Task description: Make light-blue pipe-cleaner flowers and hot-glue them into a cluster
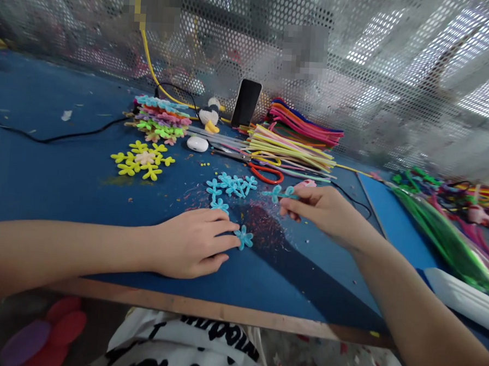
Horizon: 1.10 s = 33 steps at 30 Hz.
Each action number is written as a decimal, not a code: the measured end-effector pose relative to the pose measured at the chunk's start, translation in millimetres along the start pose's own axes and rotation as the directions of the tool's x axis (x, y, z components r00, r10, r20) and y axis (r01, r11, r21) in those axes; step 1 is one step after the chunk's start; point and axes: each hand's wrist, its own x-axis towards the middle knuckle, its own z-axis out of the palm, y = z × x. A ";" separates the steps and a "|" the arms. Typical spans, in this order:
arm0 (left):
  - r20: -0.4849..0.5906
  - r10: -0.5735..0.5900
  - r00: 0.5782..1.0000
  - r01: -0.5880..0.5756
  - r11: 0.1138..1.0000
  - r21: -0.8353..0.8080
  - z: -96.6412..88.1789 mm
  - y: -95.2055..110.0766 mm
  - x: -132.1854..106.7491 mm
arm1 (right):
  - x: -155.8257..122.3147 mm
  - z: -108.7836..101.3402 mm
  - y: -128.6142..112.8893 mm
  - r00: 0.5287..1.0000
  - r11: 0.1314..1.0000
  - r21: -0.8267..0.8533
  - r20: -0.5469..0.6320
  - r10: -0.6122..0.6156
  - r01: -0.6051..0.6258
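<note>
Blue piece (275,194): centre-right of frame; likely light, soft, bendy; pinch by stem.
Right hand (325,209): fingertips pinching it.
Left hand (194,243): mid-frame, spread, touching lower flower (245,237).

Under your left hand (196,243) lies a blue, wood-edged counter (64,190); beyond it, a grey perforated metal screen (253,19), bright light patches (381,34) above your right hand (333,215), pale stained floor (341,363) below.

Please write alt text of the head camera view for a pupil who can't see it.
A person's right hand holds a blue fuzzy piece over a blue table, while the left hand rests by blue flower shapes. Beyond lie a yellow snowflake shape, scissors and colourful stems.
</note>
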 end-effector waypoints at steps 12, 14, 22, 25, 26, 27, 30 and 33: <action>0.043 -0.017 0.999 0.015 0.999 0.035 -2.0 -0.1 -1.0 | -26.9 38.0 17.3 0.999 0.889 0.458 0.043 0.005 -0.025; 0.059 -0.027 0.998 0.023 0.998 0.060 -3.7 0.9 -2.2 | -28.6 41.7 15.7 0.999 0.879 0.475 -0.012 0.047 -0.036; 0.178 -0.011 0.984 0.002 0.999 0.054 -7.8 1.0 -0.1 | -26.5 57.1 12.9 0.993 0.825 0.563 -0.060 0.104 -0.052; 0.190 -0.008 0.982 -0.002 0.999 0.049 -7.5 0.1 0.8 | -26.2 58.9 9.4 0.997 0.838 0.542 -0.018 0.080 -0.058; 0.189 -0.007 0.982 -0.002 0.999 0.051 -7.3 -0.1 0.8 | -26.4 59.3 8.5 0.997 0.840 0.539 -0.006 0.076 -0.061; 0.187 -0.006 0.982 -0.004 0.999 0.051 -7.2 -0.2 0.7 | -26.7 59.8 7.9 0.997 0.840 0.538 0.003 0.075 -0.065; 0.175 -0.003 0.985 -0.005 0.999 0.046 -7.4 -0.1 -0.1 | -27.8 61.5 7.9 0.995 0.823 0.561 0.020 0.096 -0.091; 0.170 0.003 0.985 -0.008 0.999 0.032 -8.1 0.1 -0.7 | -28.3 63.4 8.6 0.990 0.802 0.585 0.020 0.136 -0.122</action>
